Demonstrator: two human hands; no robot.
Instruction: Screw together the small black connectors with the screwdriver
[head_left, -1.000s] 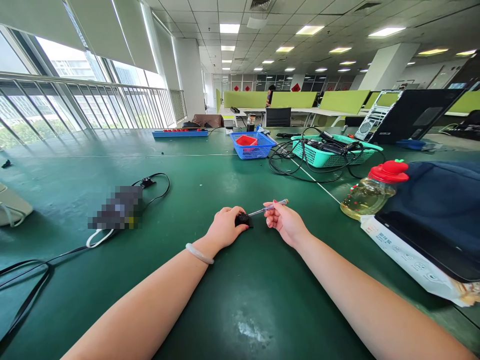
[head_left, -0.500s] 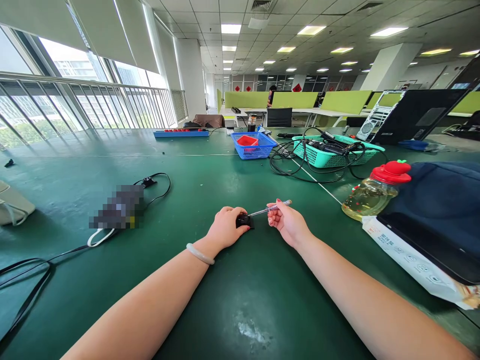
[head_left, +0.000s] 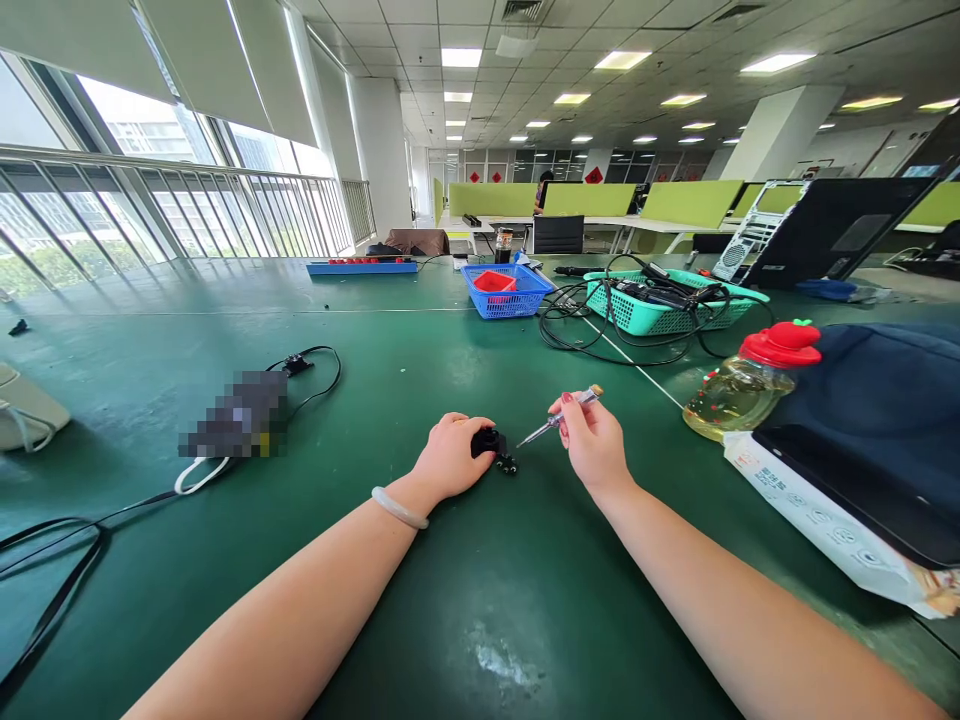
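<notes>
On the green tabletop (head_left: 420, 590) my left hand (head_left: 454, 455) is closed around a small black part (head_left: 487, 441), which is partly covered by the fingers and thumb. At its lower right, touching or nearly so, lies a dark piece with shiny round spots (head_left: 508, 464); its kind is too small to make out. My right hand (head_left: 596, 440) pinches a slim screwdriver (head_left: 562, 415) with a clear handle. Its tip points down and left, a short way right of the black part and apart from it.
A bottle with a red lid (head_left: 750, 385), a black phone (head_left: 855, 495) on a white packet (head_left: 817, 525) and a dark blue bag (head_left: 892, 400) are at right. Blue (head_left: 510, 300) and green baskets (head_left: 645, 320) with cables stand behind. A blurred dark device (head_left: 240, 415) lies left.
My right hand has drawn the screwdriver back to the right, its tip leaving the black part. The dark piece with shiny spots now shows by my left thumb.
</notes>
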